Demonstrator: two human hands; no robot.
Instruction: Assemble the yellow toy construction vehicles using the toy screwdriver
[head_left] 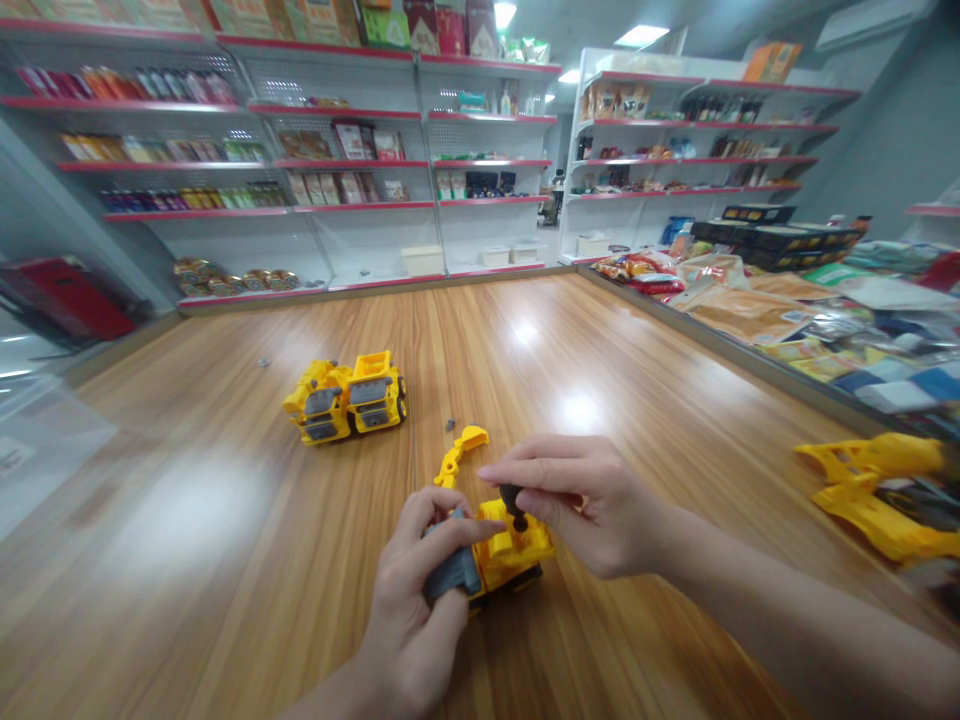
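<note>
Toy truck (516, 556): between our hands, on the tabletop (262, 570); long axis left to right, right end slightly farther from us; yellow plastic, grey block-shaped front, dark wheels.
Dark-handled tool (511, 496): near upright over the truck's right end; tip contact we cannot tell.
Right hand (581, 500): nearer that end, pinching the handle.
Left hand (416, 590): curled round the grey front, gripping.
Digger arm (452, 464): yellow, jointed, curved bucket; just beyond our left hand.
Tabletop: glossy, wood-grained.
</note>
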